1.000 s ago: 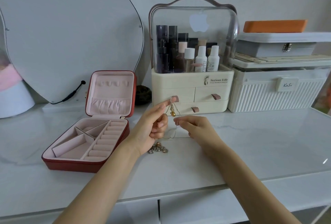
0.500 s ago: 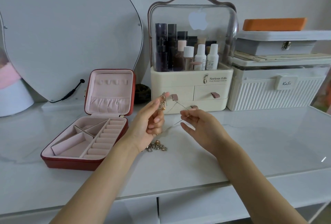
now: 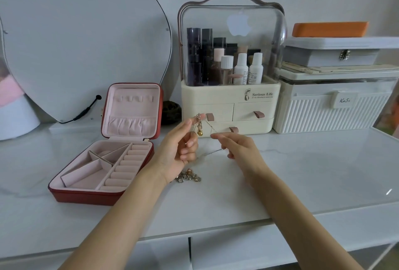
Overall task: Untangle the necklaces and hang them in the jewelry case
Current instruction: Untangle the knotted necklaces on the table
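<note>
Two hands work mid-air over a white counter point(image 3: 302, 172), big mirror point(image 3: 82, 38) leaning at back left, cosmetics organizer point(image 3: 230, 105) and white ribbed bin point(image 3: 330, 110) along the back wall. Red jewelry case point(image 3: 103, 157) lies open at left, lid upright, hook row in the lid bare, so nothing is hung yet. Left hand point(image 3: 174, 155) pinches a clump of chain with a gold bead point(image 3: 199, 133) dangling just under the fingertips; right hand point(image 3: 239, 148) pinches a thin chain point(image 3: 210, 126) running up toward that clump, a second strand sagging between the hands. Small pile of jewelry point(image 3: 189, 177) sits on the counter below the left wrist. Risk, as a judgement: pulling the strand taut could tighten the knot or snap the fine chain; a slipped pinch drops the clump onto the pile and re-tangles it. Room: open counter to the right and front, front edge near the forearms, case close at left, organizer drawers just behind the hands
</note>
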